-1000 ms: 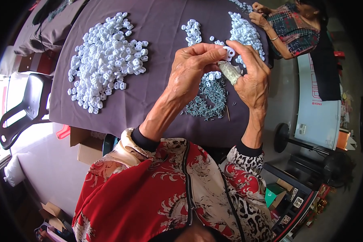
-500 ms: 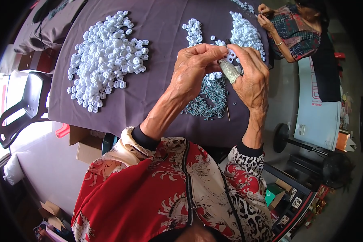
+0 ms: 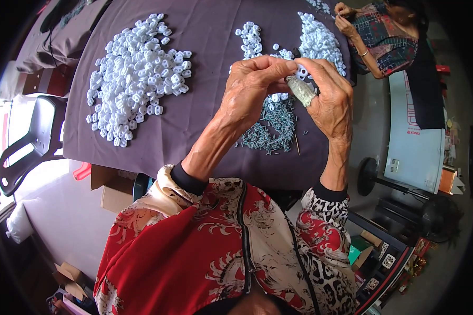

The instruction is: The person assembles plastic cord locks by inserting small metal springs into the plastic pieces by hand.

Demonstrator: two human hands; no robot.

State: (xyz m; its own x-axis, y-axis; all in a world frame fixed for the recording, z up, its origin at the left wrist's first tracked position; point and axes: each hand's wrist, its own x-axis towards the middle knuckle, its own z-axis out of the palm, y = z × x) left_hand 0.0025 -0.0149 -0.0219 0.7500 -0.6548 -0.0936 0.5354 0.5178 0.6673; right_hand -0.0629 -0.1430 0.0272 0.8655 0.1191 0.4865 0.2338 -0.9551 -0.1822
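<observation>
Over the table, my left hand (image 3: 249, 84) and my right hand (image 3: 328, 97) meet at the fingertips, both closed in a pinch. What they hold is too small and hidden to make out; white shows between the fingers. A greyish wrapping (image 3: 301, 90) covers my right thumb. Below my hands lies a heap of small grey-green screws (image 3: 272, 128), with a few white pieces at its upper edge. Small white plastic pieces with two holes form a large pile (image 3: 134, 79) at the left, a small group (image 3: 250, 39) beyond my left hand and another pile (image 3: 320, 42) at the far right.
A dark purple cloth covers the table (image 3: 205, 136). Beside the screws lies a thin stick (image 3: 297, 145). Another person (image 3: 386, 42) works at the far right corner. A black chair (image 3: 34, 142) stands at the left, and an open cardboard box (image 3: 115, 191) is under the table edge.
My right hand and forearm have shifted slightly to the right, turning the wrapped thumb a little. The fingertips stay together, and the piles look the same.
</observation>
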